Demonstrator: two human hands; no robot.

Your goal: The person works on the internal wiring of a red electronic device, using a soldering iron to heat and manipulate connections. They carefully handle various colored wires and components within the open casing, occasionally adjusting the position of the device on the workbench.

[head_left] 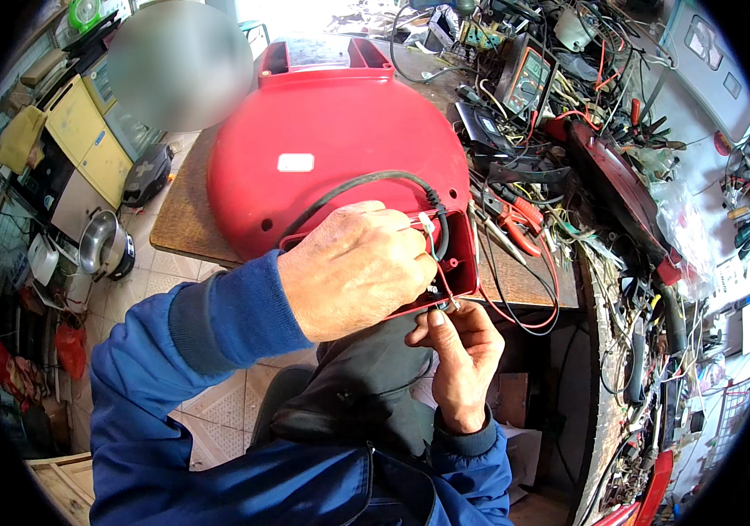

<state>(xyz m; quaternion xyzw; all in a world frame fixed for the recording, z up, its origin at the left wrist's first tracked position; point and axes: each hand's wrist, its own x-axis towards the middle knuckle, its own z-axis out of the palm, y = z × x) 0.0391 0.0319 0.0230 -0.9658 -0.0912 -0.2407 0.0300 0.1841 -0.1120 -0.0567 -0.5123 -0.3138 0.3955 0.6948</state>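
Observation:
A large round red plastic housing lies on the wooden bench, with an open box-shaped compartment at its near right corner. Across that compartment's rim rests my left hand, back upward, its fingers curled; what they grip is hidden. A black cable arches over the housing into the compartment. Beside the left fingertips shows a small white connector. Just below the near rim, my right hand is closed in a pinch on a thin reddish wire, near its small metallic end.
Red-handled pliers and thin red and black leads lie right of the housing. A multimeter stands among tangled cables and parts farther back. The wooden bench ends near my knees. A metal pot stands at the left. Someone is across the bench.

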